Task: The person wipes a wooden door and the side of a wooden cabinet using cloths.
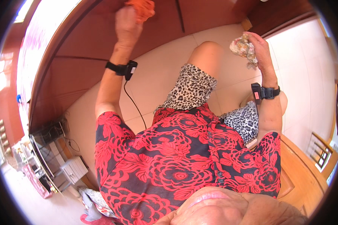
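Observation:
My left hand [127, 26], slightly blurred, grips a bunched orange cloth [143, 9] at the top of the view. Behind it is a large reddish-brown wooden panel [87, 39]; whether the cloth touches the panel I cannot tell. My right hand [261, 49] holds a crumpled floral cloth [242, 47] out to the right, above the tiled floor. Each wrist wears a black strap with a small device, the left device [130, 70] trailing a black cable [134, 104] and the right device [255, 93] bearing a pink label.
My bent knee [207, 52] is in front of me over the beige floor tiles [233, 73]. At the lower left stand a small white drawer unit [74, 170] and a shelf with loose cables. A light wooden panelled piece [295, 171] is close on my right, near a wooden chair [321, 152].

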`<state>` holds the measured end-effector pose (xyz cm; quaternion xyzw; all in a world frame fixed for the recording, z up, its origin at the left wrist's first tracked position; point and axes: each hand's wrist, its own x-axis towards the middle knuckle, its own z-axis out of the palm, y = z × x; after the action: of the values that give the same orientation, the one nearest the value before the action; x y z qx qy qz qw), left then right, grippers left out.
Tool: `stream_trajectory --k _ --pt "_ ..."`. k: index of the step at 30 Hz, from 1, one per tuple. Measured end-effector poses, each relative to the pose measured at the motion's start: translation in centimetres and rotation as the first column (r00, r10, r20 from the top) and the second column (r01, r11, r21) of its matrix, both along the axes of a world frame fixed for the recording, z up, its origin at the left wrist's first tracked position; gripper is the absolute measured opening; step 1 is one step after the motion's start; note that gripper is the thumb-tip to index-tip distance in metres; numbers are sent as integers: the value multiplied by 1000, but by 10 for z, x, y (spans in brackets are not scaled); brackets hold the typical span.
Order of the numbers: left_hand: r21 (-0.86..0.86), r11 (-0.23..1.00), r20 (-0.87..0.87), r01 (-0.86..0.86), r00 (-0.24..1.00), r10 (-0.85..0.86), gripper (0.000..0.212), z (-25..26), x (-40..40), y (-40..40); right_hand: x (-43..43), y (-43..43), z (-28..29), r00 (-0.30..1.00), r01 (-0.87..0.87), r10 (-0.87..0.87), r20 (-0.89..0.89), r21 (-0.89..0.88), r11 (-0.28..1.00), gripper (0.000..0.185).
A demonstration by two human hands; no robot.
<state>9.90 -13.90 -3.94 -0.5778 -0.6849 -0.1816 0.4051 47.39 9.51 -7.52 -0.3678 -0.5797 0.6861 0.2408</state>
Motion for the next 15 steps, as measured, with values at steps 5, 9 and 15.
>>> stream_trajectory --k 5,9,15 --pt "-224 974 183 22 983 20 40 -91 -10 -50 12 2 -15 997 64 -61 42 -61 996 27" --pt "-475 837 223 -273 882 415 31 -148 -52 -148 14 5 -16 998 44 -42 44 -48 998 27" --pt "321 827 946 -461 109 -307 16 -113 -119 -313 17 7 -20 1000 8 -6 15 -85 996 26"
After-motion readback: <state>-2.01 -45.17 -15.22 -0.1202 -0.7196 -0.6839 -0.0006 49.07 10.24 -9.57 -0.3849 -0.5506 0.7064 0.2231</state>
